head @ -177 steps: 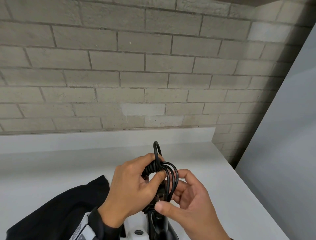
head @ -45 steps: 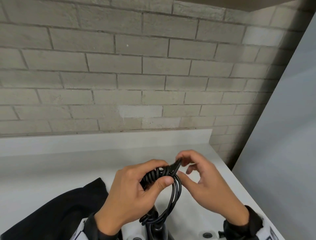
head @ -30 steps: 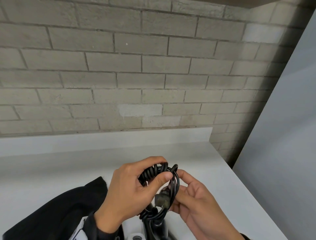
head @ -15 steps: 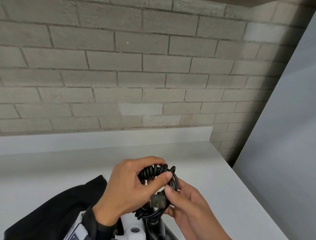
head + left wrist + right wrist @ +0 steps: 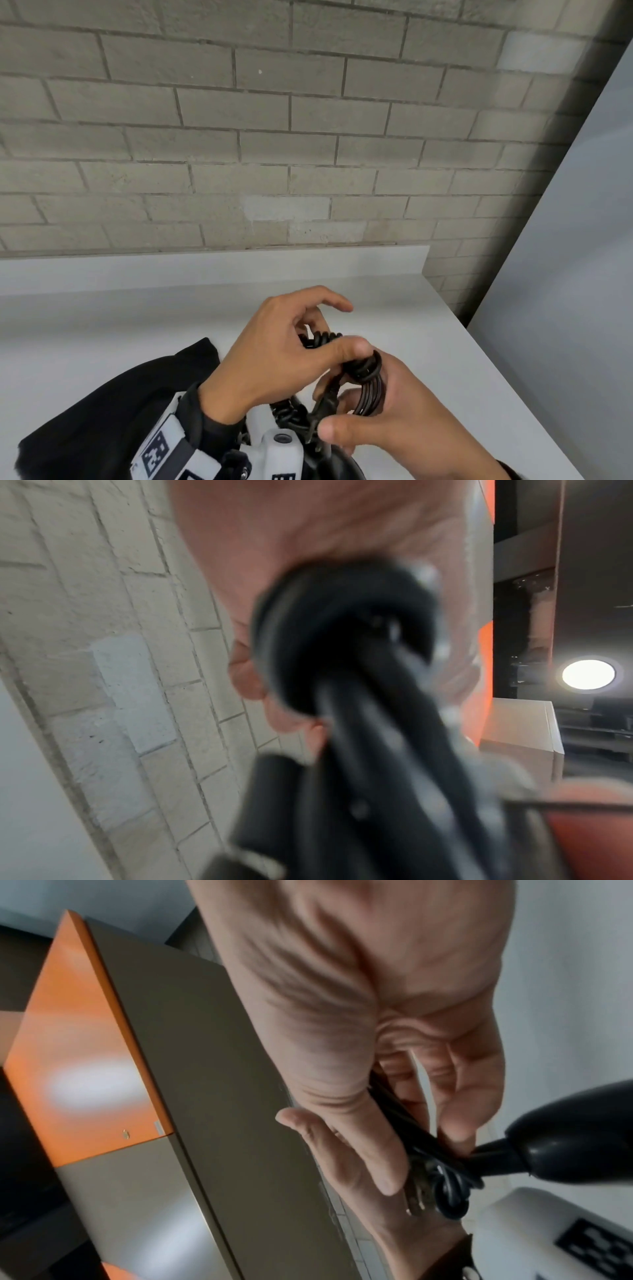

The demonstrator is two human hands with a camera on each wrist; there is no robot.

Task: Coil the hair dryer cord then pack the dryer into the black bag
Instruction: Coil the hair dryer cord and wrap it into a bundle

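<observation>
The coiled cord (image 5: 368,383) is held above the white surface (image 5: 102,335), between both hands. The left hand (image 5: 274,359) is clamped on the upper end of the bundle: its thumb is pressed over the wound turns, its index finger is raised and free, and the rest of its fingers are hidden behind the coil. The right hand (image 5: 387,421) is curled around the lower loops, and the plug (image 5: 323,409) is pinched between its thumb and fingers, just beside the loops. In the left wrist view the cord (image 5: 342,669) is seen blurred and very close, with the fingers (image 5: 250,674) wrapped behind it. In the right wrist view the loops (image 5: 448,1188) are seen passing under the thumb (image 5: 346,1150), and the dryer (image 5: 565,1137) is seen just beyond the fingertips, its black body joined to the cord's end. In the head view only a dark curved part of the dryer (image 5: 337,462) is visible at the bottom edge, below the hands. The bag (image 5: 102,411) is lying on the surface to the left, under the left forearm; whether it is open cannot be told. A brick wall (image 5: 239,137) rises behind the surface.
</observation>
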